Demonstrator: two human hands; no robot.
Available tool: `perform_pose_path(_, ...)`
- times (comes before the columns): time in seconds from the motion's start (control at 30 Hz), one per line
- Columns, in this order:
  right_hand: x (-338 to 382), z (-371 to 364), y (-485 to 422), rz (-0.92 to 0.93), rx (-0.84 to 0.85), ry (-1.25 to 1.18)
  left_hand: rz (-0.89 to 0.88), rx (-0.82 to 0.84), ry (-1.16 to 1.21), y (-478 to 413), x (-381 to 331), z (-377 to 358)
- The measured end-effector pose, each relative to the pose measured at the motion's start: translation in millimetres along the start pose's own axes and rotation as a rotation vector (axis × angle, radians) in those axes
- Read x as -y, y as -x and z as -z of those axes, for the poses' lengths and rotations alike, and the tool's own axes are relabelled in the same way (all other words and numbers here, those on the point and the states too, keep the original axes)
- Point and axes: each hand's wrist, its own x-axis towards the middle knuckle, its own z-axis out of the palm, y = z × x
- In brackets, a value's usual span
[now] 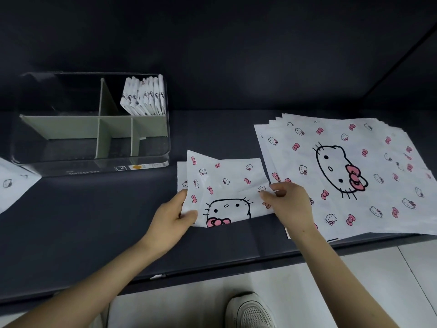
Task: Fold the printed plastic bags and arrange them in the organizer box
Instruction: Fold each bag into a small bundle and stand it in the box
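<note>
The box (71, 167) is clear hard plastic with rounded corners, and it sits at the back left of the dark matte surface (94, 221). Pale green dividers (71, 127) split it into compartments. The back right compartment holds a row of folded bags (144, 98), narrow white packets standing on end and leaning left, packed against each other.

In front of the box and to its right, a bag (224, 183) lies partly folded on the surface. It is thin white plastic, slightly creased, printed with pink bows, small cat faces and one large black-outlined cat face. The left hand (172, 216) grips its left edge, thumb on top and fingers underneath. The right hand (290, 204) pinches its right edge between thumb and fingertips.

Just beside it on the right, a stack (354, 166) of flat, square bags in the same print lies fanned, reaching the surface's front edge. A loose bag (14, 185) shows at the left border, touching the box's front corner. Below, a white mesh shoe (250, 311) stands on the pale tiled floor (378, 268)
</note>
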Motion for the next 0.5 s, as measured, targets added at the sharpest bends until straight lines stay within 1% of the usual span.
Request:
perform_pose_path(0.1,-2,-1,3,0.091,-0.063,-0.03,-0.007,0.001,0.008,1,-3,2)
perform_pose_path(0.17,-10,-9,6,0.116,-0.047,-0.098,-0.009,-0.034,-0.01,2,-4,2)
perform_pose_path(0.23,-20,-17,8,0.114,-0.045,-0.077,-0.025,-0.119,-0.052,2,0,1)
perform_pose_path(0.33,-27,-22,6,0.125,-0.05,-0.033,-0.043,-0.236,-0.181,4,4,0)
perform_pose_path(0.37,-28,-22,4,0.134,-0.047,-0.024,-0.071,-0.271,-0.255,5,7,0)
perform_pose_path(0.4,-29,-23,2,0.147,-0.047,-0.011,-0.134,-0.319,-0.374,5,10,2)
perform_pose_path(0.47,-29,-24,-2,0.168,-0.047,0.029,-0.302,-0.405,-0.698,4,18,7)
perform_pose_path(0.5,-30,-25,-2,0.168,-0.048,0.047,-0.375,-0.401,-0.805,3,21,10)
